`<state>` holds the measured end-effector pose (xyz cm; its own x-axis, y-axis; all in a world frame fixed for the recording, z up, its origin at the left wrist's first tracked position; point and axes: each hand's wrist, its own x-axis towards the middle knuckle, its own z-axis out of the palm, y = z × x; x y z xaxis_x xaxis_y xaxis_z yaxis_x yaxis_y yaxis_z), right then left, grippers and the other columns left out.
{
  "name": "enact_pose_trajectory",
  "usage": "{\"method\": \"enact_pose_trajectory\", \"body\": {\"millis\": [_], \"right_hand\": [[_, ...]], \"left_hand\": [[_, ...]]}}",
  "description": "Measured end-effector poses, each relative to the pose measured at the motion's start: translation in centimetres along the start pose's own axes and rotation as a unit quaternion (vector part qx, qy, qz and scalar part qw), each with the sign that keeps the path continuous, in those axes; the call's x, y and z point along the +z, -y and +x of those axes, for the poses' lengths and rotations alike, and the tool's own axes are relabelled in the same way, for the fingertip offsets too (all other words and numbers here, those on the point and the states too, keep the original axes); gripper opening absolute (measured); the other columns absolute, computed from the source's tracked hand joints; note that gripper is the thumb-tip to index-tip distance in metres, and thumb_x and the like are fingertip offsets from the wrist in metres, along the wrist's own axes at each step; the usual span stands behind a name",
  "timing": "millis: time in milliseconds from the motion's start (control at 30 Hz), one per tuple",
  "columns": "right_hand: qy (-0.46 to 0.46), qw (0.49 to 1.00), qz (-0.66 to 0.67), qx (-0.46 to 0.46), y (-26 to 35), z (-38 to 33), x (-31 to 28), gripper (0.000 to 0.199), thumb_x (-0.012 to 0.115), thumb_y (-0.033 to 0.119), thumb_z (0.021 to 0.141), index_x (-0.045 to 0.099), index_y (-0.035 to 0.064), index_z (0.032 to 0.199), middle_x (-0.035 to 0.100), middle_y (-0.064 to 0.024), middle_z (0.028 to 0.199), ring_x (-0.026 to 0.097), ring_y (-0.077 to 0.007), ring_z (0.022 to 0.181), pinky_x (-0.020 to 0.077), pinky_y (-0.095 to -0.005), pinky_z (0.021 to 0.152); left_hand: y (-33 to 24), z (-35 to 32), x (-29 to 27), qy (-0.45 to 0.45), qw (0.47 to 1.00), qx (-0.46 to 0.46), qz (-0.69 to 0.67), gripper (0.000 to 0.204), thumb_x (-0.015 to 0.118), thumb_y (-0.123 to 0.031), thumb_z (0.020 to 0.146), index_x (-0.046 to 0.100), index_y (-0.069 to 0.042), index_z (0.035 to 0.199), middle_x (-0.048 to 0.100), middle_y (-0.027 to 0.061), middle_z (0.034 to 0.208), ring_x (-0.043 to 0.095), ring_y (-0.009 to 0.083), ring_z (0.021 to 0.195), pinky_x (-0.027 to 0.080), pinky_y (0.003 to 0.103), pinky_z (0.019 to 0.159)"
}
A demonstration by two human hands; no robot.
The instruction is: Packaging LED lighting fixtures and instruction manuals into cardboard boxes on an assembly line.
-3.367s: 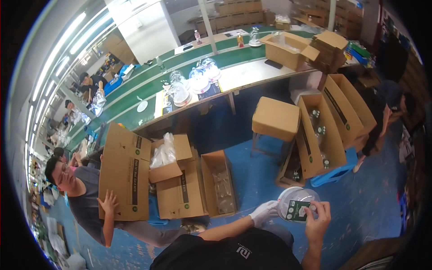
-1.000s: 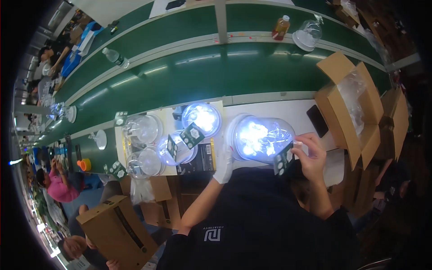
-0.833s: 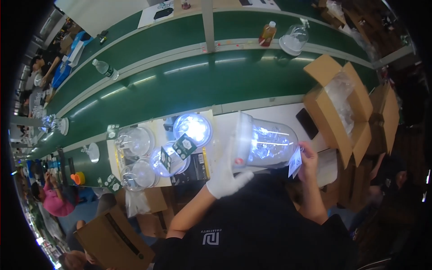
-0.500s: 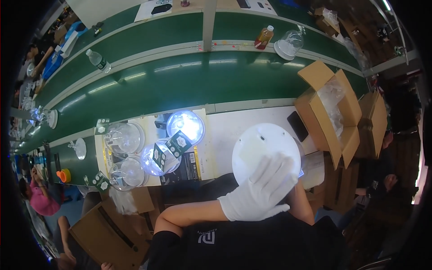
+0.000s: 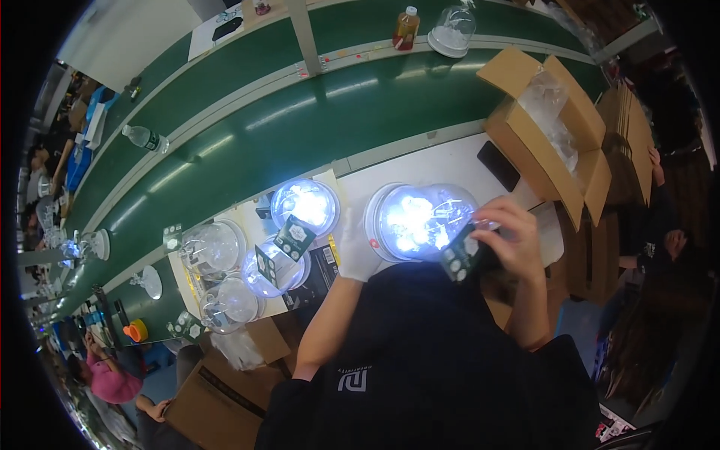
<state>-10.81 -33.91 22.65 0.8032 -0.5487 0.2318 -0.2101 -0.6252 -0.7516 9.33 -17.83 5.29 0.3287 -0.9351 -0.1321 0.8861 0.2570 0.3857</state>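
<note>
Head view, looking down over a dark-shirted chest toward a white counter (image 5: 450, 161) set against a long green conveyor belt (image 5: 300, 120).

Held between both hands at the near edge of the counter: a clear plastic dome lamp with a white round base, glowing blue-white inside (image 5: 421, 221). Tipped on its side, base facing left, rounded top facing right, long axis running left to right.

Left hand (image 5: 354, 244), in a white glove, pressed flat against the base rim, fingers spread and open along it. Right hand (image 5: 510, 238), bare, curled closed around the dome's right end, also pinching a small dark green tag with pale dots (image 5: 457, 259) just below the dome. Both hands touching the lamp, neither nearer than the other.

Left of the lamp, near the counter's left end: four similar lit domes (image 5: 262, 251) clustered upright. Right of it: an open cardboard box (image 5: 547, 135).
</note>
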Motion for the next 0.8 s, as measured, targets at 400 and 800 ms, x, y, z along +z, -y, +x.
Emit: {"method": "enact_pose_trajectory", "body": {"millis": [400,800], "right_hand": [[0.16,0.973,0.015,-0.163,-9.4,2.9,5.2,0.025,0.074,0.006,0.078,0.07,0.0027,0.102,0.065,-0.0072,0.098,0.062,-0.0251,0.097,0.0536,-0.0352,0.083],[0.11,0.961,0.226,-0.113,-18.8,1.4,4.4,0.042,0.076,0.005,0.079,0.061,-0.0007,0.119,0.065,-0.0156,0.118,0.062,-0.0338,0.111,0.0519,-0.0407,0.096]], "left_hand": [[4.2,3.8,-0.8,-0.171,0.767,0.071,0.615,0.052,0.04,-0.037,0.107,0.053,0.001,0.141,0.053,0.0176,0.146,0.049,0.0267,0.136,0.035,0.038,0.114],[5.5,7.7,7.2,-0.016,0.557,0.01,0.83,0.052,0.072,-0.034,0.083,0.065,-0.012,0.13,0.063,0.014,0.132,0.052,0.0386,0.13,0.035,0.052,0.114]]}}
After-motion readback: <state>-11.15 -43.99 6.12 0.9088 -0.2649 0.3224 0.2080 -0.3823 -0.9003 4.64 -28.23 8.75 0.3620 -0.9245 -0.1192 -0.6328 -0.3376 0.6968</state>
